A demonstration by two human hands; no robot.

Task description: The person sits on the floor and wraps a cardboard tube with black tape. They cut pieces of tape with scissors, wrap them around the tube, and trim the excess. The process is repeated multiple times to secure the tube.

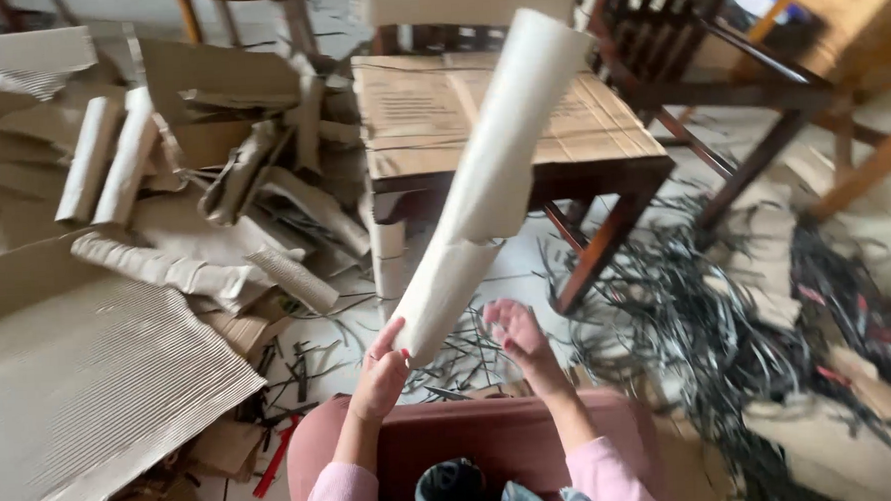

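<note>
1. Rolled cardboard tube (487, 179), pale and long, is standing tilted in the air in front of the person; its lower end is sitting between the two hands, its upper end is leaning away to the right, over the near edge of the wooden table (562, 170).
2. Left hand (381, 374) is pressing against the tube's lower end, fingers curled up along its side and grasping it; right hand (519, 337) is lying open and spread just beside that same end, palm turned toward it; whether its fingertips are touching the roll I cannot tell, since the hand is blurred.
3. Step in hand, as I am judging it: the roll is being held at its base and kept tight; the open hand appears to be steadying or turning it.
4. Next move, by my reckoning, is calling for both hands to close firmly on the base, since the seam partway up is showing a loose overlap that could spring open.
5. Surroundings: finished rolls (111, 155) are lying on the heap of cardboard scraps (214, 231) at the left; a corrugated sheet (81, 387) is spreading near the left knee; dark strips (690, 340) are littering the floor at the right; red-handled tool (274, 458) is lying on the floor below the left hand.
</note>
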